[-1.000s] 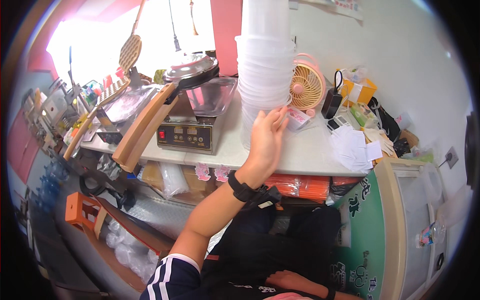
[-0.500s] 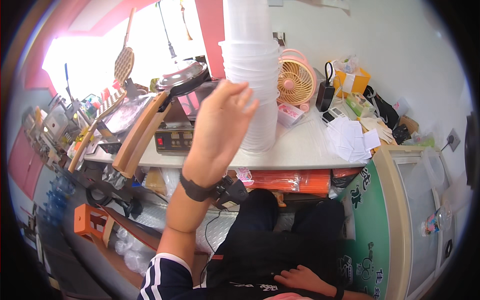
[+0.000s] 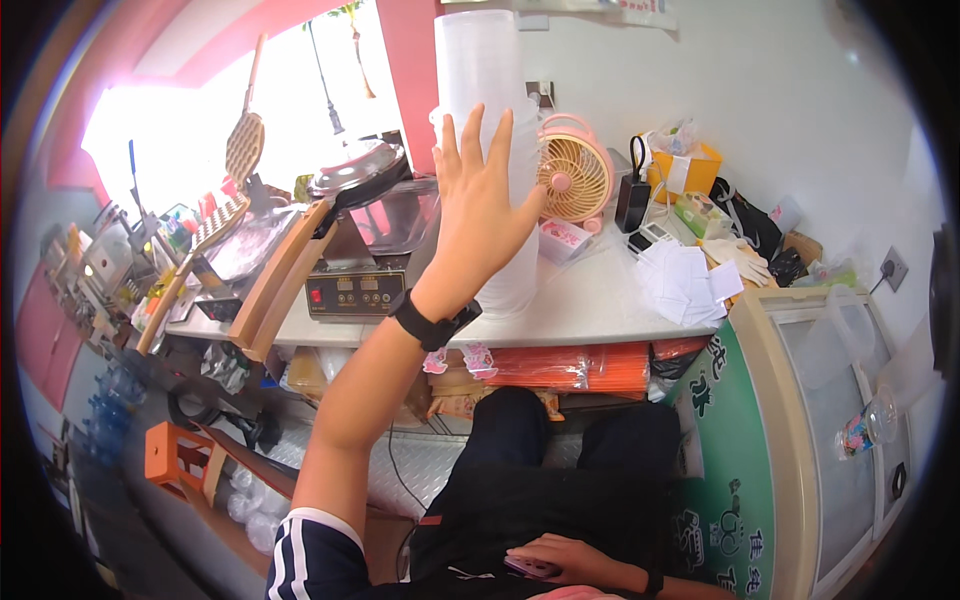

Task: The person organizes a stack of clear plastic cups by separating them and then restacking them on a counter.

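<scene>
Tubs, translucent white: nested in one tall stack, upright on desk, between iron and fan. Head view, sole view. Upper column slimmer than the rims beneath; middle of stack partly hidden behind left hand.

Left hand: raised, back toward camera, fingers spread wide, nothing in grasp. Placed before stack as seen; touching or just short of it, not determinable. Right hand: low at lap, fingers over what looks like a phone; grip not clear.

Progress, by judgement: tubs nested and stood up; every tub made out, part of the one stack. Hold on tubs by left hand, not shown. Amount left, not readable from this view.

Adjacent: iron, round, lid down, with two wooden handles toward near edge of desk; control box below iron; fan, pink, just right of stack; small case at foot of fan; slips, white, loose pile, farther right. Below desk: packets, orange.
</scene>
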`<state>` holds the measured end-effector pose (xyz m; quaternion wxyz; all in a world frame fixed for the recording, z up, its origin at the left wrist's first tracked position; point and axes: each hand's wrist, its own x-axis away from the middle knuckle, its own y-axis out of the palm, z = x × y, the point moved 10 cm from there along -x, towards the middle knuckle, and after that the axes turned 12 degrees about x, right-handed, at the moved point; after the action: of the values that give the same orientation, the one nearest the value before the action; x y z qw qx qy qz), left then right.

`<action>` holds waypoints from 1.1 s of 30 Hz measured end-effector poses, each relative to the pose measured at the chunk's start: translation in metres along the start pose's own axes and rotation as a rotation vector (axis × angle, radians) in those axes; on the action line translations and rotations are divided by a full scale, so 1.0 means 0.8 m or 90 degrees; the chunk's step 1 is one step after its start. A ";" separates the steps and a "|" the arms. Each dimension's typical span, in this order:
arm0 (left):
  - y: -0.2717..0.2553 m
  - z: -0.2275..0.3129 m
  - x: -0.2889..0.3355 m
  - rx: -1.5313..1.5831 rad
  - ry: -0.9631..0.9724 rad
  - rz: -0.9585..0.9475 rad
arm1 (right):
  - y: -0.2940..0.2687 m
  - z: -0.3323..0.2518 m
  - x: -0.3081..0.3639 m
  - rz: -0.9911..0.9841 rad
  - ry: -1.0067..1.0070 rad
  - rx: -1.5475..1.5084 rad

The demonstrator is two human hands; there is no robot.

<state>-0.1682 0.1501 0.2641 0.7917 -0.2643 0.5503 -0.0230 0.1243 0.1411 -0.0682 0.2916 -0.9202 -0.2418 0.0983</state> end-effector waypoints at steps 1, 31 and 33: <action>0.000 0.001 0.002 -0.002 0.001 0.000 | 0.002 0.007 0.003 0.000 -0.002 -0.001; -0.078 0.339 0.165 0.628 0.619 -0.157 | -0.022 0.004 -0.016 -0.087 0.081 -0.296; -0.070 0.329 0.132 0.502 0.631 -0.275 | -0.041 -0.001 -0.002 -0.063 0.076 -0.235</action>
<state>0.1200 0.1706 0.2651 0.4598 -0.0175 0.7341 -0.4994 0.1107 0.1635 -0.0485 0.1360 -0.9493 -0.2829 -0.0170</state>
